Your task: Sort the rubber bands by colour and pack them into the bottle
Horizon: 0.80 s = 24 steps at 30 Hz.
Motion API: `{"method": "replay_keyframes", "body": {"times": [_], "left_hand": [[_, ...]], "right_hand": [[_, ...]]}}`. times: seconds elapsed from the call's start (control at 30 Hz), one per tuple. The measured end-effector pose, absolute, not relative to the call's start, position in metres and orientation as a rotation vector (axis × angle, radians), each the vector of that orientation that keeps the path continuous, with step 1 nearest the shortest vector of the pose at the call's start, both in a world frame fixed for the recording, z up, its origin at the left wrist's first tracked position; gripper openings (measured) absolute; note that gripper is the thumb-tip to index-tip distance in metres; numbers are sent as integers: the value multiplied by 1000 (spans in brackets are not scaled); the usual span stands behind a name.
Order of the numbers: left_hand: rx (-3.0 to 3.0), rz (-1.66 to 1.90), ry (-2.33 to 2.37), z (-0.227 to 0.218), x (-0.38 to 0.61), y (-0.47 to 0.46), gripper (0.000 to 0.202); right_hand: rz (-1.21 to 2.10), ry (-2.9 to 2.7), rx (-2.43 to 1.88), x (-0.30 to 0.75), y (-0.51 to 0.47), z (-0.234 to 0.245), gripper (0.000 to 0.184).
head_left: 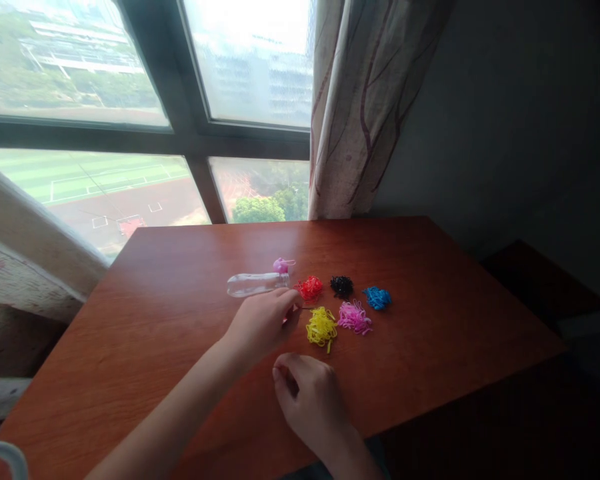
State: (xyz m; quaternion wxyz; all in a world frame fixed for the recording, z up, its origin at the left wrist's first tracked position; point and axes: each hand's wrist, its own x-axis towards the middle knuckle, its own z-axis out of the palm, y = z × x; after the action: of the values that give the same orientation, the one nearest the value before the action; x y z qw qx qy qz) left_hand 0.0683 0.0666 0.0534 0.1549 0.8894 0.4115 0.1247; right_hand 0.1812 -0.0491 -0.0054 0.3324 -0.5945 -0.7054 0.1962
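Note:
Five small heaps of rubber bands lie on the wooden table (170,333): red (310,287), black (341,285), blue (377,297), yellow (321,327) and pink (354,317). A clear plastic bottle (253,284) lies on its side left of the red heap, with a pink cap (281,265) behind it. My left hand (260,323) is closed in a pinch on a thin stick-like tool whose tip points toward the red and yellow heaps. My right hand (310,400) rests curled on the table just below the yellow heap; whether it holds anything is hidden.
A large window (130,133) runs behind the table, with a patterned curtain (365,107) at its right. A dark wall and a lower dark surface (540,280) lie to the right. A white curved rim (5,457) shows at the bottom left corner.

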Motion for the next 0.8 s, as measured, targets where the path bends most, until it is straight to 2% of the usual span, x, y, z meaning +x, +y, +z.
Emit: {"method": "replay_keyframes", "body": {"times": [0.33, 0.8], "left_hand": [[2579, 294, 1142, 58, 151, 119, 18], [2621, 198, 1276, 51, 175, 112, 25]], "right_hand": [[560, -1824, -1543, 181, -49, -4, 12], [612, -1818, -1533, 182, -49, -5, 12]]}}
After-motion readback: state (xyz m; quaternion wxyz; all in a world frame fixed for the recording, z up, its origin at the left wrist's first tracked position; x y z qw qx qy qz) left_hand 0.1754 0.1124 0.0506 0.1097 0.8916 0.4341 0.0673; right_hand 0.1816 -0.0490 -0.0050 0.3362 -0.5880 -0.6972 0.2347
